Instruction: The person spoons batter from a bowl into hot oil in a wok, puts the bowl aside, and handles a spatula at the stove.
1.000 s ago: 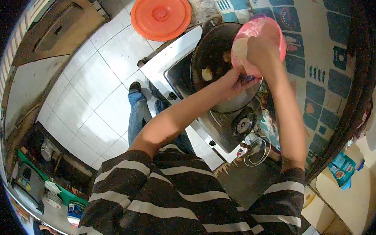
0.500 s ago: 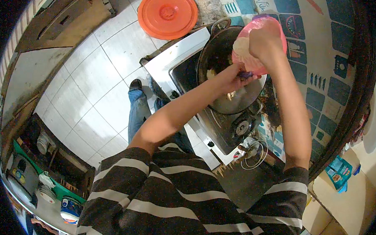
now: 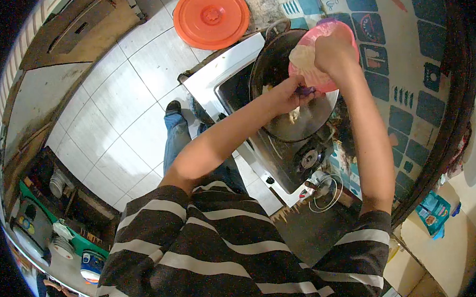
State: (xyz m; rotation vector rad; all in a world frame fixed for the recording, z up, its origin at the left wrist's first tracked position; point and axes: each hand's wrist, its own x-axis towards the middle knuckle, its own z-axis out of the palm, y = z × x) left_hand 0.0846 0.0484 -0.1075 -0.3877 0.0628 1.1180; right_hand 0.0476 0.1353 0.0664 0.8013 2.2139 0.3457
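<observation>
A small pale lump [image 3: 295,115] has newly appeared in the dark round metal pan [image 3: 266,68], below the left hand [image 3: 290,97], so its contents seem increased. This hand pinches the near edge of the pink plastic bowl [image 3: 318,80] over the pan; the right hand [image 3: 334,53] reaches inside, its closure I cannot tell. The left forearm [image 3: 221,133] blocks some view; farther leftward lies an orange round lid [image 3: 211,17].
</observation>
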